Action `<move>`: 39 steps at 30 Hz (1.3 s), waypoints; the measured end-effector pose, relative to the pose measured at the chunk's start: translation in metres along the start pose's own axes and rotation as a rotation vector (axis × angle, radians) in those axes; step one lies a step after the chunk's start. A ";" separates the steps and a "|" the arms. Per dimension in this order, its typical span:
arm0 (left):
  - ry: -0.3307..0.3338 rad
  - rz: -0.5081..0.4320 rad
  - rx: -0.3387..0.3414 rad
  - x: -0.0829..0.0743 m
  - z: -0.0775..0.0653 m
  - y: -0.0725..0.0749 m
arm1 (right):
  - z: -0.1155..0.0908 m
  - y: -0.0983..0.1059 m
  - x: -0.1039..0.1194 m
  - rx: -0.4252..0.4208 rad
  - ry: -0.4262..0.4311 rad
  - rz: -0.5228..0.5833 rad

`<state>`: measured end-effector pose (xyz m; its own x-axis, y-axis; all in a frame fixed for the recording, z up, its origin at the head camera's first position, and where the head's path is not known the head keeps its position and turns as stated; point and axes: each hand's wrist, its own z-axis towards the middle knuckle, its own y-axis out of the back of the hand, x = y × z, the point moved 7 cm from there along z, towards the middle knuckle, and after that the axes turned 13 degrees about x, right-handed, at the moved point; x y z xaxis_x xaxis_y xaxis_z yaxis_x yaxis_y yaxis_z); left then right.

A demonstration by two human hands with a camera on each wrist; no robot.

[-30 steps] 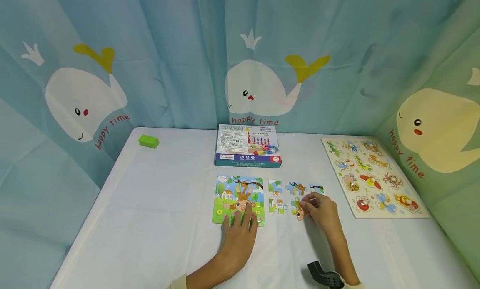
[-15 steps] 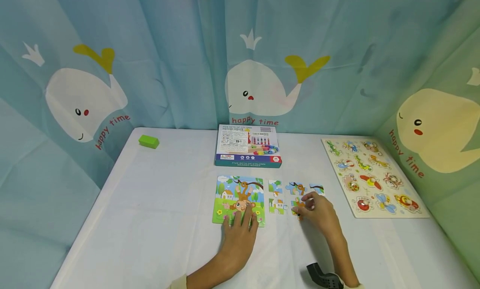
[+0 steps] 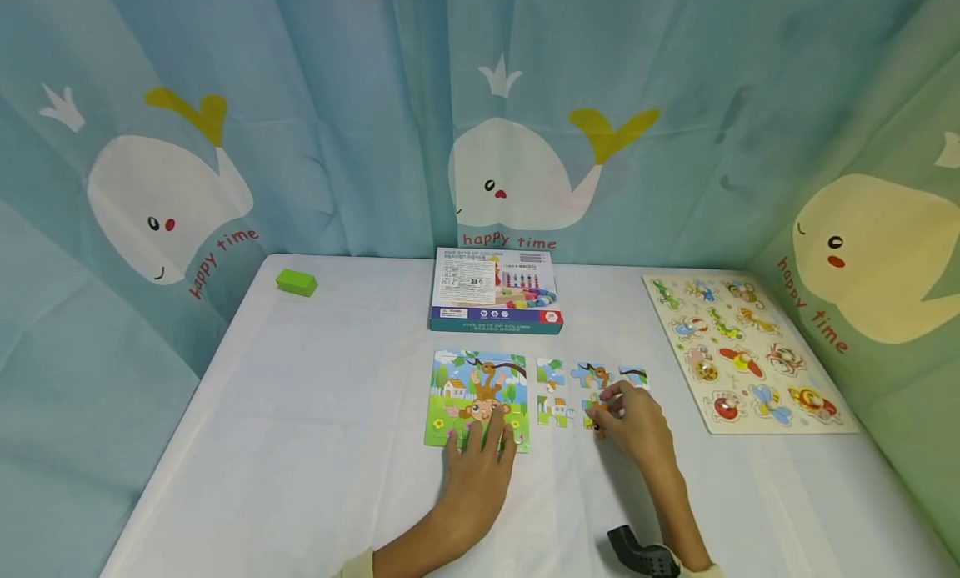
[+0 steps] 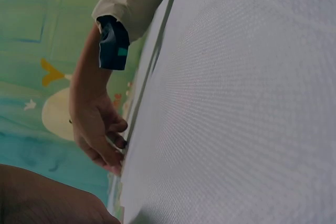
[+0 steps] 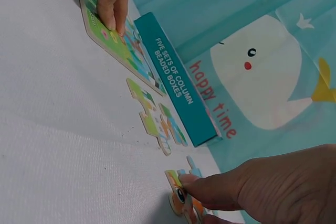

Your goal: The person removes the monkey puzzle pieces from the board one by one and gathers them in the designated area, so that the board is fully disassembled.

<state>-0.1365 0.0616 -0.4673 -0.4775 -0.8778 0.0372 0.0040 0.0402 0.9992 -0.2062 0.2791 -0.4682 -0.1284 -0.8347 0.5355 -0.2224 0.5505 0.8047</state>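
In the head view, my left hand [image 3: 472,482] rests with spread fingers on the lower part of a square monkey jigsaw board [image 3: 461,363]. To its right lie loose pieces: two with house and leaf pictures, the lower one a house piece [image 3: 553,409], and a monkey-tail piece [image 3: 595,375] further over. My right hand [image 3: 643,428] pinches a monkey-face jigsaw piece [image 5: 178,195] low at the table, thumb on its near side in the right wrist view. The fingers partly cover this piece. Behind the knuckles, a branch piece [image 3: 634,376] shows.
A beaded-boxes carton [image 3: 495,321] lies behind the jigsaw board. At the far left corner is a green block [image 3: 297,283]. A wooden board of insect and animal pictures [image 3: 738,361] lies at the right. Whale-printed curtains [image 3: 375,128] enclose the white table [image 3: 300,444].
My right thumb and fingers have shifted slightly left over the monkey-face piece, covering more of it. My left hand stays on the jigsaw board.
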 end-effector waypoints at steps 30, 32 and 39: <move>-0.011 0.047 0.018 -0.002 0.000 -0.001 | -0.004 0.008 0.009 -0.118 0.053 0.007; -0.014 0.054 0.027 -0.002 0.000 -0.001 | -0.002 0.007 0.016 -0.132 0.099 0.016; -0.013 0.081 0.042 -0.002 0.000 0.001 | 0.011 -0.006 0.062 -0.085 0.325 0.024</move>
<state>-0.1354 0.0635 -0.4660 -0.4884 -0.8647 0.1177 0.0067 0.1311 0.9913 -0.2233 0.2240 -0.4425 0.1851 -0.7806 0.5969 -0.1401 0.5803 0.8023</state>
